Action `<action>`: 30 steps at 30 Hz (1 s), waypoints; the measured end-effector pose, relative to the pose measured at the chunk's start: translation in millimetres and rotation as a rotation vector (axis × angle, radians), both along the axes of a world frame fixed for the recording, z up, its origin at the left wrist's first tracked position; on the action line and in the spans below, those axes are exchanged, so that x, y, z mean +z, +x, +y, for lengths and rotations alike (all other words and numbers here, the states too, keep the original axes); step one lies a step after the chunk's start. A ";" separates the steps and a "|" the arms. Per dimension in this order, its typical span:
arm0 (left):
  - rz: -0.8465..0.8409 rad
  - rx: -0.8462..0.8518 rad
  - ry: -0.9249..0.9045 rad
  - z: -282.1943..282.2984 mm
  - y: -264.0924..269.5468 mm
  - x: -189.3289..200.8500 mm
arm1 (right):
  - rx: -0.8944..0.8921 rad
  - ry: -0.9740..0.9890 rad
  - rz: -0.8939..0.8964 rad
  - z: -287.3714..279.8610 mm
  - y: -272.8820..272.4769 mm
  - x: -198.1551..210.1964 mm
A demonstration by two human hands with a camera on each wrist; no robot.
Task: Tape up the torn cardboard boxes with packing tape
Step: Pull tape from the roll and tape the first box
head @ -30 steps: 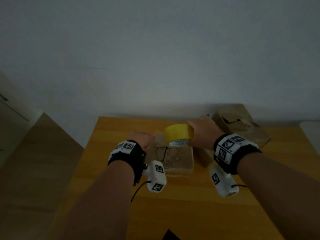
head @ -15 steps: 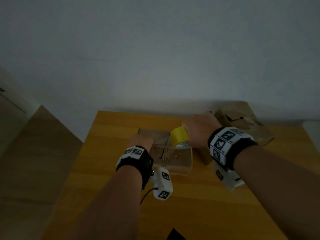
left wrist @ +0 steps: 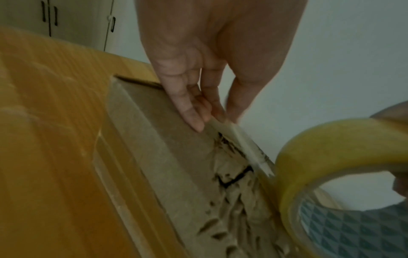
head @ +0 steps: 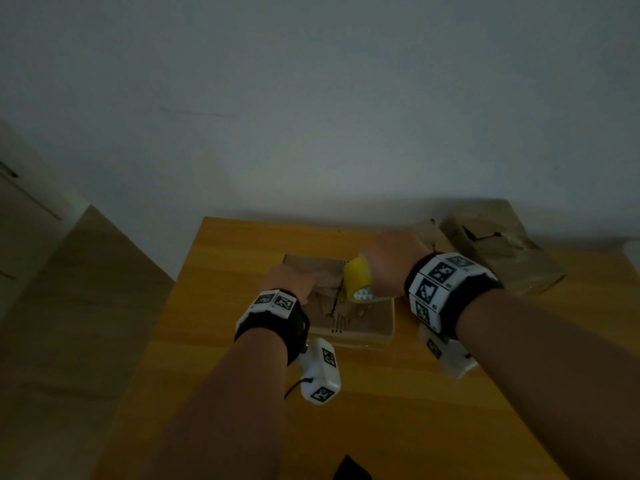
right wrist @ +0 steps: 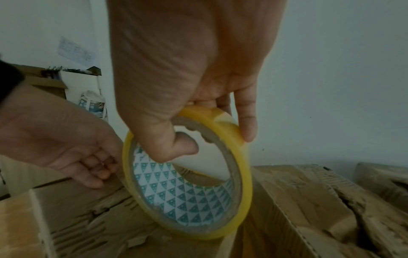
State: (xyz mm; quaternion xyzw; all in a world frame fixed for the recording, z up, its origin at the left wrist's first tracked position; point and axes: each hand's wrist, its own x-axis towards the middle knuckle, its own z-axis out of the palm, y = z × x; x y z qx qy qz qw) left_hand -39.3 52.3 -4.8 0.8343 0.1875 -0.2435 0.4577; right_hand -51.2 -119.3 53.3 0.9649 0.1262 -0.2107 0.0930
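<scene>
A flat torn cardboard box (head: 349,323) lies on the wooden table (head: 242,258), with a ragged tear (left wrist: 232,176) across its top. My right hand (right wrist: 212,139) grips a yellow packing tape roll (head: 356,278), thumb through the core, and holds the roll on edge just over the box's right part. A short strip of tape (left wrist: 243,144) runs from the roll (left wrist: 309,157) to my left hand (left wrist: 212,120), which pinches its free end low over the box top (left wrist: 176,157). In the head view the left hand (head: 291,282) hides its own fingers.
More crumpled, torn cardboard boxes (head: 502,251) lie at the table's back right, close behind the right hand. A pale wall rises behind the table. A cabinet (left wrist: 77,22) stands to the left, and a small dark object (head: 349,469) sits at the table's near edge.
My right hand has turned the roll from flat-on to edge-on and brought it lower, nearer the box top. The left hand stays at the box's left part.
</scene>
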 end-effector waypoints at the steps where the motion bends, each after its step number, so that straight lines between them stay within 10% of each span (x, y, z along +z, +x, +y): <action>1: 0.001 -0.036 0.048 1.4 0.5 -0.4 | -0.004 -0.004 0.000 -0.5 1.8 -3.2; 25: -0.102 -0.344 0.583 0.6 3.0 -0.6 | 0.018 -0.032 -0.009 6.4 3.6 -4.7; 30: -0.350 -0.515 0.598 -7.5 -1.6 16.2 | 0.040 -0.037 0.026 16.7 -0.9 1.7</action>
